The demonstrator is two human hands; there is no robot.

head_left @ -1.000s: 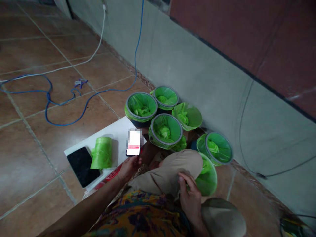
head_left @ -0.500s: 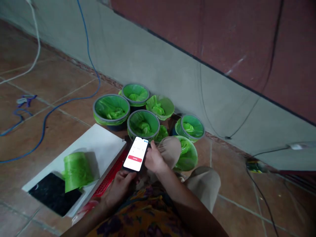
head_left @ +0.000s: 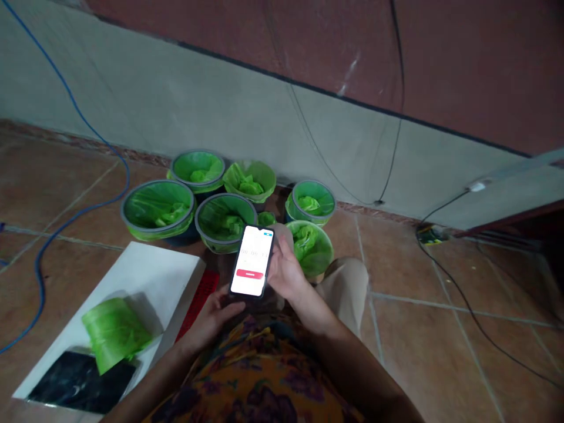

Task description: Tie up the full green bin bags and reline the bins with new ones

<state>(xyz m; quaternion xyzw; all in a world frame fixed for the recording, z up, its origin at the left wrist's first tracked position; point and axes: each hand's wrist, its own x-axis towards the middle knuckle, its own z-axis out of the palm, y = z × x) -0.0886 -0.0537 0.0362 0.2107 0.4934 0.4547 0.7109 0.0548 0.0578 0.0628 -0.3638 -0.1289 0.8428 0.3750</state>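
Observation:
I hold a smartphone point(head_left: 253, 260) with a lit white screen and a red button in front of my lap. My left hand point(head_left: 210, 317) supports its lower edge from below. My right hand point(head_left: 287, 273) grips its right side, fingers wrapped behind it. Beyond the phone, several small round bins lined with green plastic bags point(head_left: 157, 207) stand clustered against the wall. A roll of green bags point(head_left: 113, 332) lies on a white board point(head_left: 150, 276) at my left.
A black rectangular slab point(head_left: 74, 382) lies on the board's near end. A red perforated basket edge point(head_left: 200, 296) shows beside the board. A blue cable point(head_left: 42, 252) loops over the tiled floor at left. Black wires point(head_left: 462, 299) and a plug point(head_left: 429, 234) lie at right.
My right hand left my knee and came onto the phone's side. The phone rose nearer to me, and my view swung rightward along the wall.

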